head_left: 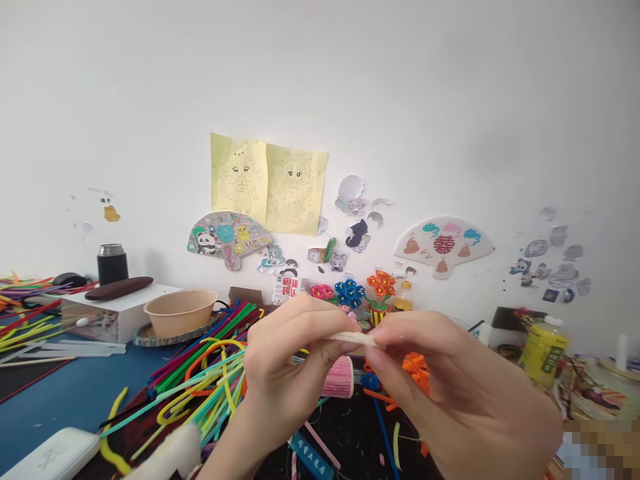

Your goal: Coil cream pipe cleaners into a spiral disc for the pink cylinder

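A cream-white fuzzy strip, which looks like a pipe cleaner (pixel 356 339), is stretched between my hands in front of my chest. My left hand (pixel 290 353) pinches its left end between thumb and fingers. At the other end, the thumb and fingertips of my right hand (pixel 460 387) are closed on it too. Behind and below the strip lies a pink ribbed cylinder (pixel 338 378), partly covered by my left hand. Small blue fuzzy loops (pixel 371 381) and orange curled pieces (pixel 416 368) sit beside my right hand.
Coloured pipe cleaners (pixel 200 380) spread across the left of the table. A beige bowl (pixel 181 313), a black flask (pixel 113 265) and a white case (pixel 60 455) stand left. Fuzzy flowers (pixel 350 293) stand at the back; a yellow bottle (pixel 545 350) is right.
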Demonstrator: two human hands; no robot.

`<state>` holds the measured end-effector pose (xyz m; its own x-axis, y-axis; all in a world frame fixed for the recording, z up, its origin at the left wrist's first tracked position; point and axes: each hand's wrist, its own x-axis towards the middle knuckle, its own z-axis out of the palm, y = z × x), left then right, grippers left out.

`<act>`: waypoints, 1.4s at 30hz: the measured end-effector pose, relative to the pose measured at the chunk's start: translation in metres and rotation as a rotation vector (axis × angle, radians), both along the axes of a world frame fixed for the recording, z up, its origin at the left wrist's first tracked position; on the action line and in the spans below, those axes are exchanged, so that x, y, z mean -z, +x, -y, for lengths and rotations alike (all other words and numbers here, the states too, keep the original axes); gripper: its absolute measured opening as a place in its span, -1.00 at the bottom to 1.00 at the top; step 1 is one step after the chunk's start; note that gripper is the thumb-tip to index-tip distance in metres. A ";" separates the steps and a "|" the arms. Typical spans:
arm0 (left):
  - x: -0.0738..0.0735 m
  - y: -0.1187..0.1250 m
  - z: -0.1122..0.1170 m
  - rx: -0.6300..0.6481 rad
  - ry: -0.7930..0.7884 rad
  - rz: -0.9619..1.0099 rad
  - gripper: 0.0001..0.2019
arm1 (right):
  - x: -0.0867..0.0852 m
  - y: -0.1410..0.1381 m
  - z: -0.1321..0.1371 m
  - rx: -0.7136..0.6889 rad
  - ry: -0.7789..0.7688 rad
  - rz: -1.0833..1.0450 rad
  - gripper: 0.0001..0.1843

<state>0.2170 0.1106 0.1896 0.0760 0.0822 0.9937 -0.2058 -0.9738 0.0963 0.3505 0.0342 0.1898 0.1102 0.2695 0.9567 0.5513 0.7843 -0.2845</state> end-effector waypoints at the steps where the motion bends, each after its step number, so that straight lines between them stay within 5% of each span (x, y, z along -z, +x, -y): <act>1: 0.000 0.000 0.000 0.003 0.002 0.002 -0.87 | -0.001 0.001 0.000 0.007 0.004 0.032 -0.76; 10: 0.005 0.000 0.000 0.005 -0.015 -0.006 -0.85 | 0.002 0.003 0.004 0.278 0.133 0.156 -0.73; 14: 0.004 0.000 0.001 -0.019 -0.034 0.015 -0.82 | 0.007 0.003 0.006 0.511 0.139 0.167 -0.88; 19: 0.005 0.000 0.002 -0.042 -0.041 0.004 -0.79 | 0.011 0.007 0.006 0.744 0.268 0.301 -0.81; 32: 0.003 0.000 0.002 -0.102 0.034 -0.010 -0.86 | 0.007 0.006 0.014 0.766 0.203 0.444 -0.75; 42: 0.001 -0.001 0.001 -0.136 0.074 -0.037 -0.86 | 0.000 0.014 0.007 0.587 0.244 0.369 -0.91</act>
